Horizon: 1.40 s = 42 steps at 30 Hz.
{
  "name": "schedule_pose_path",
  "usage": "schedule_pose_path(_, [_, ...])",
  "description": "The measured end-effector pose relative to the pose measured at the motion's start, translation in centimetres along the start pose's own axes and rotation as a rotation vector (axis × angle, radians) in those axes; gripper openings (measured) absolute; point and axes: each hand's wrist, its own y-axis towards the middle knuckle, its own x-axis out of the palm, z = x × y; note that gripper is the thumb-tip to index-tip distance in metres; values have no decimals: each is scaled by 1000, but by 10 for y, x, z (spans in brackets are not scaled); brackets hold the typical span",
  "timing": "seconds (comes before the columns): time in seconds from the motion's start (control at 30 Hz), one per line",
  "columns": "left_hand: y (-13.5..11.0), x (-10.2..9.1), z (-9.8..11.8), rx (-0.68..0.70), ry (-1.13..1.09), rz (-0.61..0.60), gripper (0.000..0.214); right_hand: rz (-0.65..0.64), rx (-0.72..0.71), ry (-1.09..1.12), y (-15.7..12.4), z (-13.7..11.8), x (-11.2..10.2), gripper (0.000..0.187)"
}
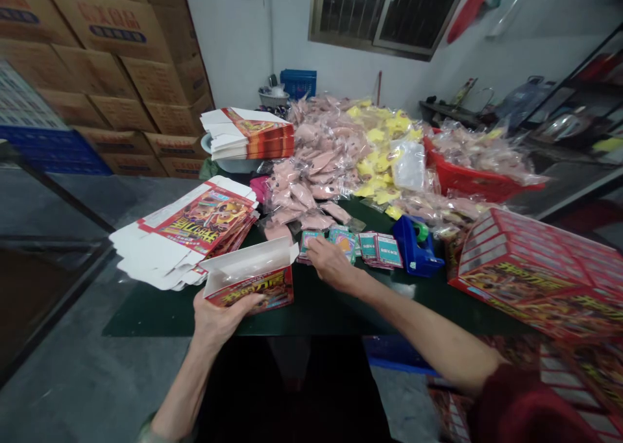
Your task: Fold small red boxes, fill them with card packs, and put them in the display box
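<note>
Left grip [220, 321] closed on an open red cardboard box [253, 286] at the near edge of the surface [311, 316], judged light and easily creased, best held by its side walls; right grip [331, 264] half open, touching small teal cards [343, 243], judged thin and slippery.

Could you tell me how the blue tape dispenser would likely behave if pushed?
The blue tape dispenser looks rigid, so it probably won't flex. Its low, wide shape suggests sliding rather than tipping, and may feel heavy for its size.

Cardboard cartons [111, 73] stack by a white wall [228, 41] and window [384, 11].
</note>
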Motion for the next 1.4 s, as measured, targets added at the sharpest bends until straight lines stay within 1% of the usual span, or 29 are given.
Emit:
schedule_pose_path(0.07, [-1,1,-2,12,18,27,40,74,50,-7,-4,-7,9,23])
schedule_pose_path(0.17, [-2,3,-1,7,22,50,40,180,95,19,-7,-8,15,24])
schedule_pose_path(0.23, [-2,4,3,0,2,42,38,226,75,58,-8,-4,13,24])
schedule_pose_path(0.3, [-1,5,7,-7,-18,13,37,263,32,102,-10,3,3,21])
schedule_pose_path(0.37, [-1,4,10,-17,-26,-17,36,328,24,128,-14,11,-15,17])
schedule_pose_path(0.43, [-1,4,11,-25,-35,-48,35,436,73,126,-20,14,-42,19])
schedule_pose_path(0.47, [-1,4,11,-26,-42,-66,34,504,122,126,-23,12,-57,21])
schedule_pose_path(0.53, [-2,4,11,-24,-50,-108,34,650,240,152,-30,-1,-89,29])
schedule_pose_path(0.57, [-3,4,12,-21,-53,-128,34,731,318,191,-32,-12,-103,35])
schedule_pose_path(0.6, [-3,4,12,-17,-55,-141,34,799,348,219,-34,-24,-116,36])
schedule_pose_path(0.63, [-3,4,13,-16,-58,-151,35,853,332,225,-34,-37,-126,30])
schedule_pose_path(0.67, [-3,4,13,-16,-63,-158,35,876,280,238,-32,-49,-133,24])
schedule_pose_path(0.7, [-3,4,14,-15,-68,-168,35,864,202,251,-28,-60,-138,19])
schedule_pose_path(0.77, [-3,3,15,-8,-89,-189,35,787,50,303,-15,-76,-138,17])
schedule_pose_path(0.83, [-2,2,15,-1,-122,-221,34,710,-41,345,-1,-81,-133,20])
schedule_pose_path(0.9, [-1,1,14,-2,-158,-238,35,678,-94,337,11,-81,-127,23])
schedule_pose_path(1.0, [1,0,13,-14,-194,-252,37,649,-139,310,18,-78,-125,26])
schedule_pose_path(1.17, [4,0,15,-23,-309,-357,42,604,-183,284,15,-78,-134,35])
schedule_pose_path(1.27, [4,-1,14,-22,-347,-386,41,550,-224,277,19,-78,-131,38])
schedule_pose_path(1.33, [3,-1,13,-16,-358,-395,42,566,-240,239,22,-79,-124,43])
schedule_pose_path(1.4, [2,-1,13,-11,-358,-388,44,637,-253,172,25,-81,-115,47])
